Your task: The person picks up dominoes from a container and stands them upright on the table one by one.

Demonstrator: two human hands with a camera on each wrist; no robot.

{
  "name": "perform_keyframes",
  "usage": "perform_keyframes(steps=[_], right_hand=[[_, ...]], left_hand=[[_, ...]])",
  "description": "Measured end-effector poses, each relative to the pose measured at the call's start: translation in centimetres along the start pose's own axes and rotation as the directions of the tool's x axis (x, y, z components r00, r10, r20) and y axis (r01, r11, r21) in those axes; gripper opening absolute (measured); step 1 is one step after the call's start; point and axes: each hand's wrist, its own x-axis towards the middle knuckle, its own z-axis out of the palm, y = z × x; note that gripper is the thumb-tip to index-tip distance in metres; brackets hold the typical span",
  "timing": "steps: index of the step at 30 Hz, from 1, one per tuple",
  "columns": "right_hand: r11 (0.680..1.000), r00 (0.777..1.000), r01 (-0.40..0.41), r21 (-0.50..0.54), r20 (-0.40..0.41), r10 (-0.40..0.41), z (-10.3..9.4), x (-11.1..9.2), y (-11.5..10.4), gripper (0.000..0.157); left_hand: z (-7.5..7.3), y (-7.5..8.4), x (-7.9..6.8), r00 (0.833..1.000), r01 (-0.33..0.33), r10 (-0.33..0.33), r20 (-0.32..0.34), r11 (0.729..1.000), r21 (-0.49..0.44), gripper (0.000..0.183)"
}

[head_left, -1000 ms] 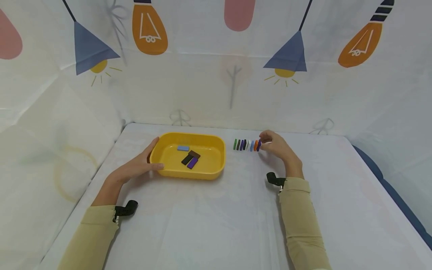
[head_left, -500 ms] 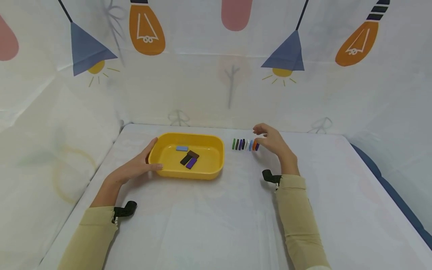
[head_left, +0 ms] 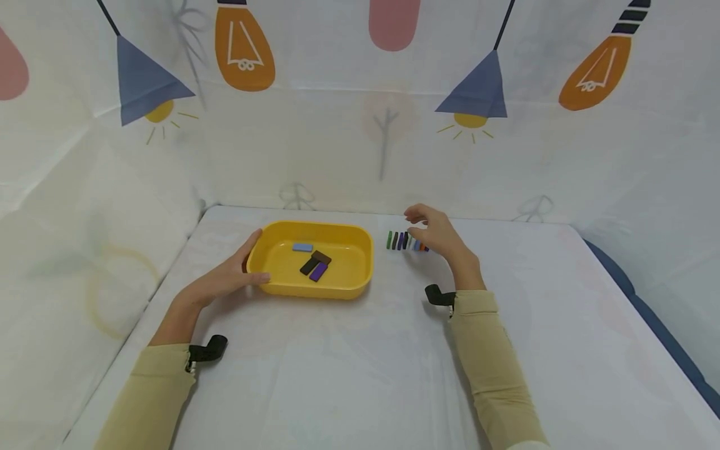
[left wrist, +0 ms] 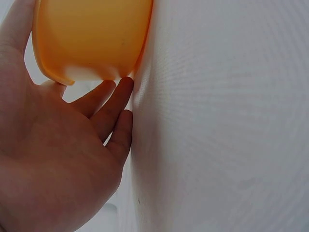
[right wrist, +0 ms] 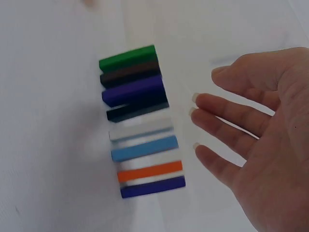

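My left hand (head_left: 219, 278) grips the left end of a yellow plastic tray (head_left: 270, 287), thumb along the front rim and fingers against the outer wall. Inside the tray lie several flat dominoes: a light blue one (head_left: 302, 247) apart, and a brown (head_left: 321, 257), a black (head_left: 309, 266) and a purple one (head_left: 318, 271) close together. To the tray's right, several coloured dominoes stand on edge in a row, from a green one (right wrist: 128, 58) to a purple one (right wrist: 153, 187). Beside and above the row hovers my right hand (head_left: 441, 237), its fingers apart, holding nothing.
A white cloth covers the table (head_left: 337, 369). Behind it hangs a pale curtain (head_left: 315, 144) printed with lamps and bulbs. Something dark blue (head_left: 664, 319) shows past the table's right edge.
My right hand has moved left along the row, from the purple domino at the right end towards the middle, its fingers now clear of that domino. The left hand and tray stay put.
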Motion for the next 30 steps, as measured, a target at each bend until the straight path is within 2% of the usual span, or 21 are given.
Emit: perform_keyframes(steps=[9, 21, 30], right_hand=[[0.998, 0.997, 0.06, 0.014, 0.042, -0.06, 1.1, 0.5, -1.8, 0.039], [0.986, 0.985, 0.165, -0.003, 0.046, -0.164, 2.6, 0.8, -4.2, 0.033], [0.984, 0.981, 0.173, -0.053, 0.1, -0.167, 4.1, 0.9, -5.8, 0.033]], left_hand=[[0.1, 0.3, -0.1, 1.0, -0.008, 0.008, 0.001, 1.0, -0.007, 0.106], [0.0, 0.1, 0.0, 1.0, -0.005, 0.005, -0.007, 1.0, -0.006, 0.105], [-0.1, 0.1, -0.1, 1.0, -0.001, 0.001, -0.007, 1.0, -0.001, 0.104]])
